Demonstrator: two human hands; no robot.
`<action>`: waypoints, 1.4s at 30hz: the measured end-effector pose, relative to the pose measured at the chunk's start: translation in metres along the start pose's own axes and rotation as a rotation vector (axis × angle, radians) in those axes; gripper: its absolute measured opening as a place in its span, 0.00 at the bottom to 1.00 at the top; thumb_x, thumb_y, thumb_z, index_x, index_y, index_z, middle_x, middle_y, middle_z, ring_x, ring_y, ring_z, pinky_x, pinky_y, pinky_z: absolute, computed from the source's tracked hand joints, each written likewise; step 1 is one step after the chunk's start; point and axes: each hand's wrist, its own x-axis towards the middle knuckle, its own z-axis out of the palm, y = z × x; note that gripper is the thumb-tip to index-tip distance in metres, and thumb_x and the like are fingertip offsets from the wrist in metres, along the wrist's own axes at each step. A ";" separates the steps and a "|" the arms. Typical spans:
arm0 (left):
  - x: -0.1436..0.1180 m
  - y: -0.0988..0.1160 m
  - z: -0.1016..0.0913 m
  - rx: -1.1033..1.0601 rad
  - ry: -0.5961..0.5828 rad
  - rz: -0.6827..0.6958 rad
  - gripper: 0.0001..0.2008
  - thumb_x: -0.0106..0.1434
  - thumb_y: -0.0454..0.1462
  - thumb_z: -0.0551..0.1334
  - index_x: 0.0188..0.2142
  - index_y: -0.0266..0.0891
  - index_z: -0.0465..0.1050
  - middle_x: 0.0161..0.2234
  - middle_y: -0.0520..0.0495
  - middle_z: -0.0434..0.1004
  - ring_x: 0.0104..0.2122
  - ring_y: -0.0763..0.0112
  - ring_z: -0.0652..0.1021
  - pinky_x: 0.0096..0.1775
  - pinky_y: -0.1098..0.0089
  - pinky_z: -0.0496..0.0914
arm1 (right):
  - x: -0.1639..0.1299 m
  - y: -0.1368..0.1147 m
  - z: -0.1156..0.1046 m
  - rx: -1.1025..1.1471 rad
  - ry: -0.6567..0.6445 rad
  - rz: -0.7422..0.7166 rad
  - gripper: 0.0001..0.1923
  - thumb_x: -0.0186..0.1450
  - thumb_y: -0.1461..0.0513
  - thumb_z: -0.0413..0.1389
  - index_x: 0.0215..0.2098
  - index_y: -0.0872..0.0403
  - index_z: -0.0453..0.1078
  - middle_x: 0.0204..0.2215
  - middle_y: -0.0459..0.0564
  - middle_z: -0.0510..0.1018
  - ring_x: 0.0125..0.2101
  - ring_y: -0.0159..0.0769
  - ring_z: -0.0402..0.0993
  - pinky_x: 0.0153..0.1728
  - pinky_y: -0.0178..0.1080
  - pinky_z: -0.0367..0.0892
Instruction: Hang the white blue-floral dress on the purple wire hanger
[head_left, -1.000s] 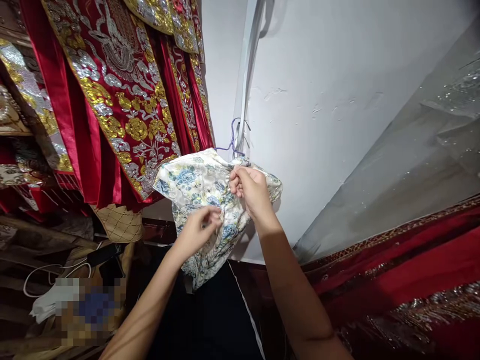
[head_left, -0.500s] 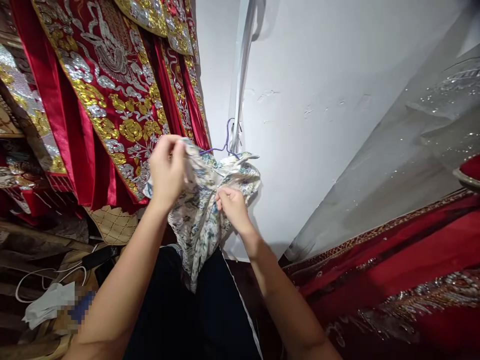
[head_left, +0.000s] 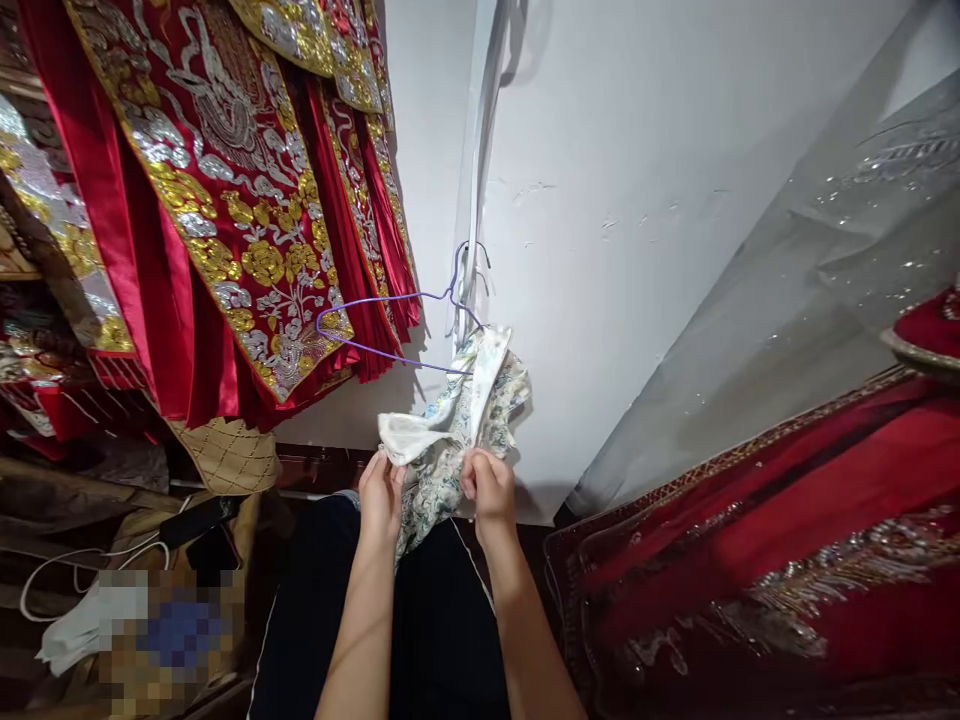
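Observation:
A white garment with a blue floral print (head_left: 465, 410) hangs crumpled from the right end of a thin purple wire hanger (head_left: 375, 325); the hanger's left arm is bare. Both hands grip the cloth low down, side by side: my left hand (head_left: 381, 492) pinches the pale inner edge, and my right hand (head_left: 489, 490) holds the printed fabric. The hanger's hook sits on a vertical pole (head_left: 480, 180) against the white wall.
Red robes with gold and silver embroidery (head_left: 225, 200) hang at the left, close beside the hanger. More red embroidered cloth (head_left: 750, 560) lies at the right under a clear plastic cover (head_left: 825, 280). A white cable (head_left: 82, 565) and clutter lie at lower left.
The garment has slid off the hanger's left arm, which now shows bare. Both hands have dropped lower and come together on the cloth's lower part.

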 end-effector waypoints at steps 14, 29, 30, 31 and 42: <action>-0.095 0.051 0.042 0.715 -0.860 0.281 0.13 0.66 0.46 0.61 0.36 0.39 0.76 0.39 0.42 0.77 0.41 0.59 0.76 0.48 0.63 0.68 | -0.016 -0.005 -0.002 0.032 -0.112 0.073 0.35 0.62 0.32 0.44 0.37 0.50 0.76 0.33 0.56 0.80 0.43 0.50 0.74 0.42 0.46 0.69; 0.002 0.099 0.022 1.527 -1.096 0.399 0.21 0.63 0.53 0.61 0.24 0.41 0.73 0.20 0.50 0.71 0.21 0.67 0.69 0.25 0.70 0.57 | 0.068 -0.095 -0.033 -0.512 -0.218 -0.390 0.12 0.56 0.65 0.56 0.38 0.53 0.77 0.39 0.51 0.81 0.40 0.43 0.76 0.36 0.38 0.68; 0.009 0.111 0.021 1.611 -1.034 0.467 0.20 0.63 0.53 0.61 0.24 0.41 0.73 0.21 0.49 0.73 0.22 0.66 0.70 0.26 0.70 0.58 | 0.083 -0.094 -0.030 -0.506 -0.186 -0.444 0.18 0.56 0.64 0.56 0.45 0.52 0.76 0.45 0.52 0.80 0.45 0.45 0.75 0.40 0.40 0.68; 0.015 0.124 0.020 1.705 -0.967 0.526 0.19 0.63 0.52 0.61 0.25 0.42 0.74 0.23 0.48 0.75 0.23 0.64 0.72 0.28 0.70 0.59 | 0.097 -0.092 -0.026 -0.507 -0.173 -0.474 0.23 0.57 0.64 0.56 0.51 0.51 0.74 0.50 0.53 0.78 0.49 0.45 0.74 0.44 0.42 0.68; 0.023 0.175 0.026 2.119 -0.675 0.852 0.14 0.67 0.42 0.55 0.32 0.40 0.77 0.39 0.37 0.80 0.41 0.53 0.78 0.44 0.61 0.66 | 0.121 -0.067 -0.046 -0.686 -0.235 -0.444 0.08 0.61 0.60 0.51 0.29 0.53 0.71 0.24 0.45 0.73 0.26 0.36 0.67 0.28 0.36 0.58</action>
